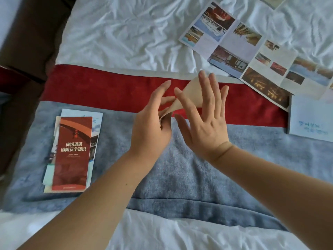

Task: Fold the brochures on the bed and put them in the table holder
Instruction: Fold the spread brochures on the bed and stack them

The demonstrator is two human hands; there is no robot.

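Item one: a beige brochure, lifted off the bed and held between both hands above the red band of the bed runner, its upper corner pointing up and away. The left hand pinches its lower edge between thumb and curled fingers, with the index finger stretched forward. The right hand lies flat against the near face of the sheet, fingers straight and spread, gripping nothing. Item two: a stack of folded brochures on the grey-blue part of the runner, well to the left of the hands. A red-covered one with white characters is on top, and paler ones stick out beneath it at the top and left. Item three: unfolded brochures, photo panels face up, overlapping in a diagonal row across the white bedding at upper right, with the lowest corner reaching onto the red band. Item four: a pale leaflet with faint blue lettering, lying flat at the right edge, just below that row. Item five: dark brown furniture beside the bed at far left.
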